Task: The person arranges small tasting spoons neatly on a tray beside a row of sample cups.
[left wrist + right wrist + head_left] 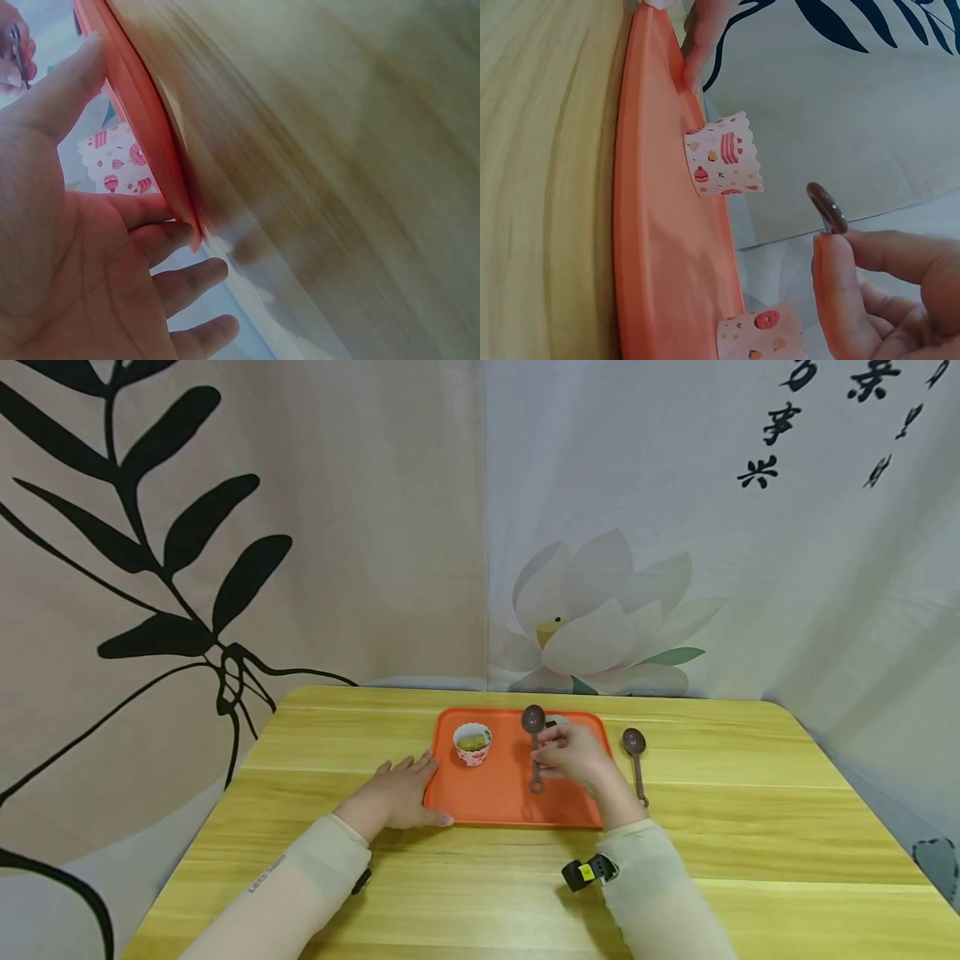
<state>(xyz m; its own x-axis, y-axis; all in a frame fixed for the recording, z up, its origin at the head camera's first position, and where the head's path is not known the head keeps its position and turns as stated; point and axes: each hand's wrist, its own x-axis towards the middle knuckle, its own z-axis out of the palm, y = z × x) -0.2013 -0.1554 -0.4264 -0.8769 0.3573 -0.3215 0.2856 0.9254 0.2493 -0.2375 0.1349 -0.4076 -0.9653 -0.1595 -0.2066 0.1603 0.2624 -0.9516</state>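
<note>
My right hand [577,758] pinches the handle of a brown spoon [533,720] between thumb and fingers, above the right half of an orange tray [491,797]. The bowl of that spoon points toward the far side; in the right wrist view only a short brown part [826,206] of it shows. At the tray's left front corner, my left hand [401,795] touches the rim with fingers spread. On the tray's left stands a patterned paper cup [472,757] with yellow-green pieces inside. A second paper cup [761,334] stands at the right, mostly hidden behind my right hand in the head view.
Another brown spoon [634,743] lies on the wooden table [712,827] to the right of the tray. Behind the table's far edge hangs a printed curtain [390,527]. Each wrist wears a small black camera, the right one [588,872] plainly visible.
</note>
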